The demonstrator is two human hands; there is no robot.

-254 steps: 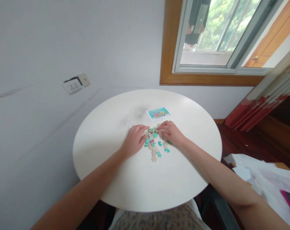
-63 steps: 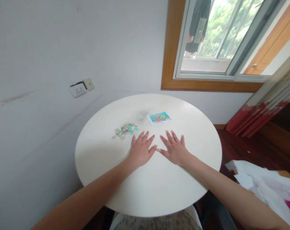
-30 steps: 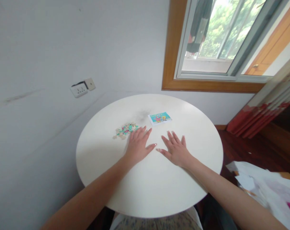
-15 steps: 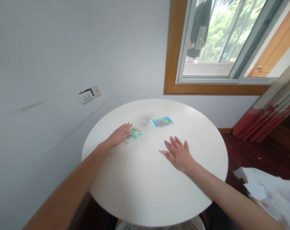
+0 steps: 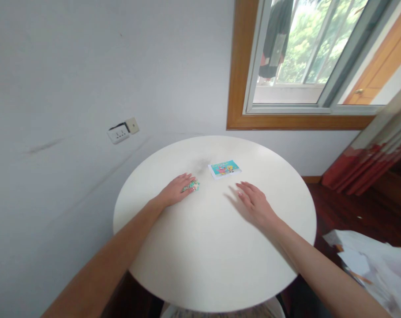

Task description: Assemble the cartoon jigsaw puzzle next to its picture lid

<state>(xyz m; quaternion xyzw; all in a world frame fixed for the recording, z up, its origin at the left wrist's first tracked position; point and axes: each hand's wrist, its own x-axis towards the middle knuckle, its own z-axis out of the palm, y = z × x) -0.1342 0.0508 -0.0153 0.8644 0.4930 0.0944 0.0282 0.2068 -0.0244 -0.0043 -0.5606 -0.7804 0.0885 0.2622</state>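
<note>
My left hand [image 5: 178,190] lies over a small pile of jigsaw pieces [image 5: 194,184], teal and cream in colour. Its palm hides part of the pile, with the thumb along the near side and the fingers along the far side. My right hand [image 5: 256,201] hovers just above the table, tilted, its fingers stretched out and holding nothing. Beyond it lies a card [image 5: 224,168] with a teal cartoon picture showing a pink and a yellow figure.
Everything rests on a round white table [image 5: 200,251]. A wall with a power socket [image 5: 118,133] stands behind it on the left, and a wood-framed window [image 5: 235,88] on the right. White paper or plastic sheets [image 5: 369,260] lie at the lower right beside the table.
My left hand has moved right over the jigsaw pieces, covering more of them and gathering the pile closer. The right hand has lifted off the table and turned, its fingers closer together.
</note>
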